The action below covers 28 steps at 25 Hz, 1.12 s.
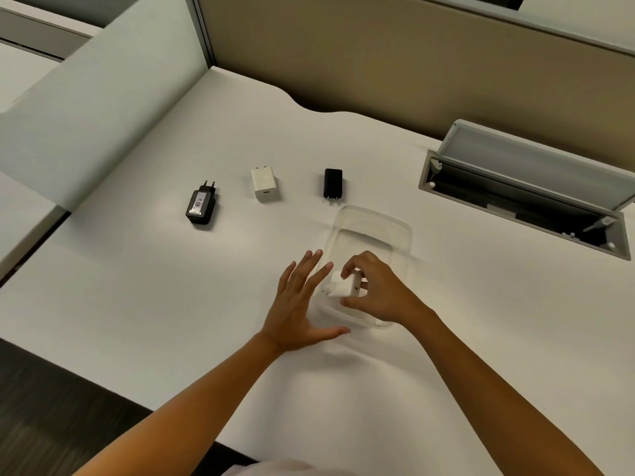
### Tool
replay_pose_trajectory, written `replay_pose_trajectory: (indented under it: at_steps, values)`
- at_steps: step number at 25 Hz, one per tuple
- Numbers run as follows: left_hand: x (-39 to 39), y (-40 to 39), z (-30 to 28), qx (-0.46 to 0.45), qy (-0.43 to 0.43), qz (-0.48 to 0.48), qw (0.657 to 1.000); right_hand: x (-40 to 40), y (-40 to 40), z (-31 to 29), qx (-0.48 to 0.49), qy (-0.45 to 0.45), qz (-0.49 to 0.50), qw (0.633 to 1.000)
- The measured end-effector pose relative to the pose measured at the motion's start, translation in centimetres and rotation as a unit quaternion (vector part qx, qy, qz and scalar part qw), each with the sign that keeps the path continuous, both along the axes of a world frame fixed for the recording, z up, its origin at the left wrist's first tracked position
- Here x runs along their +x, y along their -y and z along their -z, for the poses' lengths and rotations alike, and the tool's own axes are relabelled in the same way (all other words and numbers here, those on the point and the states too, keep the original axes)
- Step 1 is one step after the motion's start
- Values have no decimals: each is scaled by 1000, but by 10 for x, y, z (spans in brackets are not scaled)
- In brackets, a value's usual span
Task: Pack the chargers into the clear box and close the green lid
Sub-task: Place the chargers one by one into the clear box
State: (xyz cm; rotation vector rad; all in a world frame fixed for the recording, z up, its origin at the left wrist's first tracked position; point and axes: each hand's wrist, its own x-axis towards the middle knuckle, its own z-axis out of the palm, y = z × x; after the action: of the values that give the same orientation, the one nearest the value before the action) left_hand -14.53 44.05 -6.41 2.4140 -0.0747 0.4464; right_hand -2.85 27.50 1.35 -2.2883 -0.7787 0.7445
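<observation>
A clear box [378, 228] stands open on the white desk, right of centre. My right hand [376, 290] holds a small white charger [343, 285] over the near end of the box. Flat against the box's left side rests my left hand [302, 304], fingers spread. Three chargers lie in a row behind the box: a black one with a label [201, 205] at the left, a white one [264, 183] in the middle, a plain black one [333, 184] at the right. No green lid is in view.
An open cable hatch [529, 197] with a raised grey flap is sunk into the desk [154, 304] at the right. Partition walls [343, 56] stand behind and to the left. The desk's front edge runs diagonally at the lower left.
</observation>
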Motion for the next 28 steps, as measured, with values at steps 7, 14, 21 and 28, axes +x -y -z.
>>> replay_pose_trajectory:
  at_steps: [7, 14, 21, 28]
  values:
    - [8, -1, -2, 8, -31, 0, 999, 6, 1, 7, -160, -1, -86, 983]
    - [7, 2, -3, 5, -23, -14, 1000, 7, -5, 11, -157, 23, -27, 987]
    - [3, -17, 8, 4, -14, -2, 1000, 31, 1, -11, -59, 49, 94, 993]
    - [11, -68, 25, 25, -188, -269, 944, 105, -29, -46, 53, 132, 160, 977]
